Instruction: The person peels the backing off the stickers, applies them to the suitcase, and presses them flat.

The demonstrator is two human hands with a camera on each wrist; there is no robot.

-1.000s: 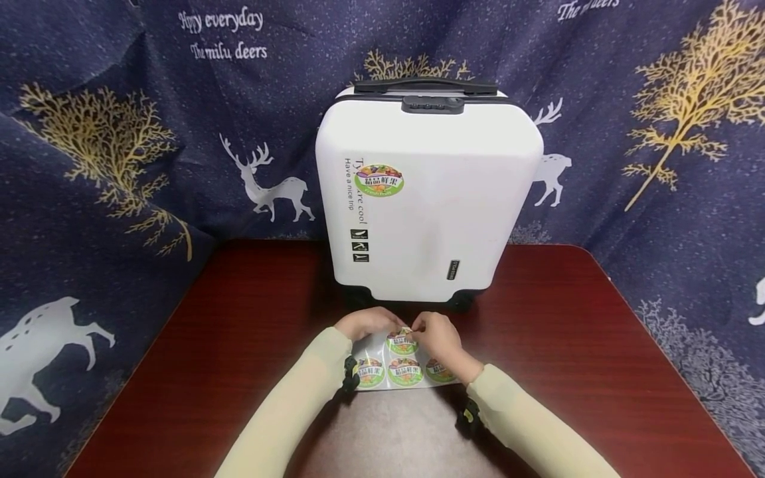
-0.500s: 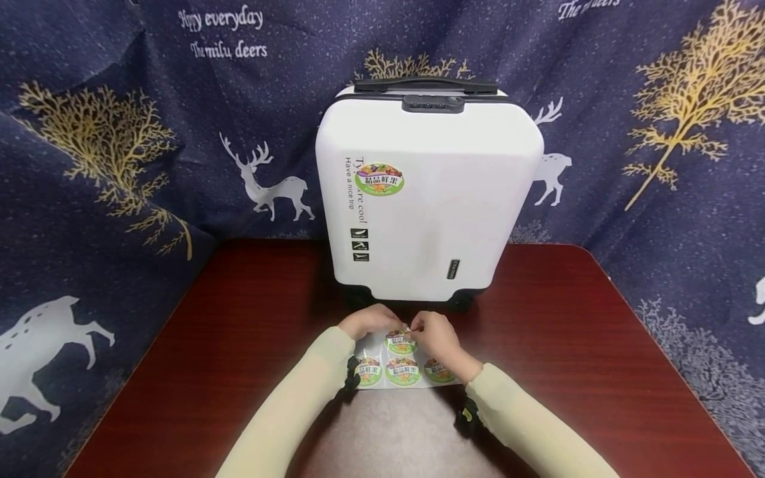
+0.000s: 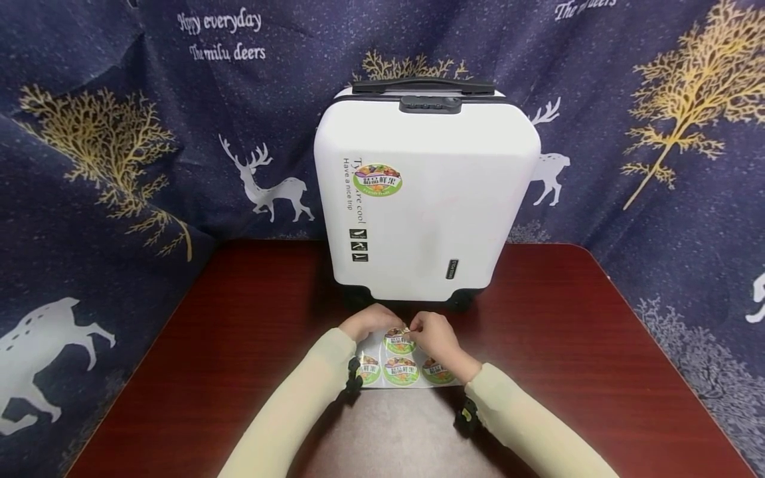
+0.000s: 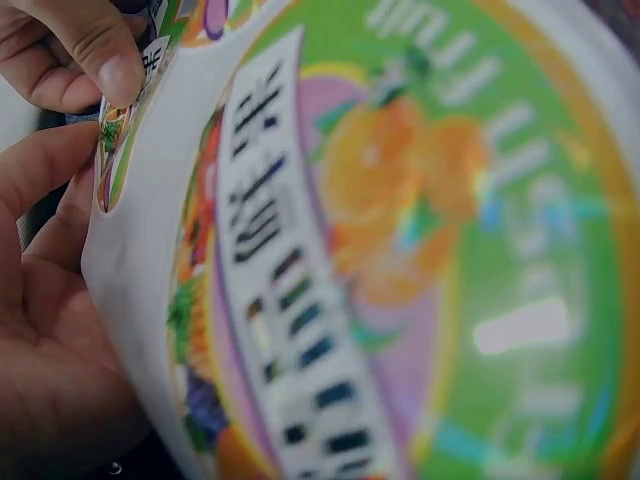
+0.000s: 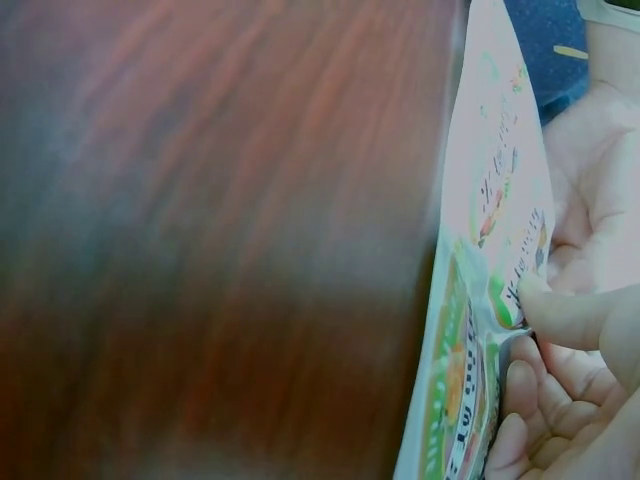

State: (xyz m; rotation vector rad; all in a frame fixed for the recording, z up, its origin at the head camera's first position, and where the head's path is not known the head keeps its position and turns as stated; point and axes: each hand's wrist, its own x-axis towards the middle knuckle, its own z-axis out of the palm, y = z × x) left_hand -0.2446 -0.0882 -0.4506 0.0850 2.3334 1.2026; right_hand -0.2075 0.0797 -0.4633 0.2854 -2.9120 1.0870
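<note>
Glossy round fruit stickers on a slick white sticker sheet (image 3: 399, 366); left hand (image 3: 366, 322) grips its far edge, right hand (image 3: 435, 336) pinches one sticker (image 3: 399, 342).

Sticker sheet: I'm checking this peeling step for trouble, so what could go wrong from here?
1. The right hand pinches only the edge of the top sticker, so it may tear or curl onto itself.
2. The left hand holds the sticker sheet at its far edge alone, so the sheet may lift off the table.
3. The suitcase stands on wheels, so pressing might roll it.
</note>
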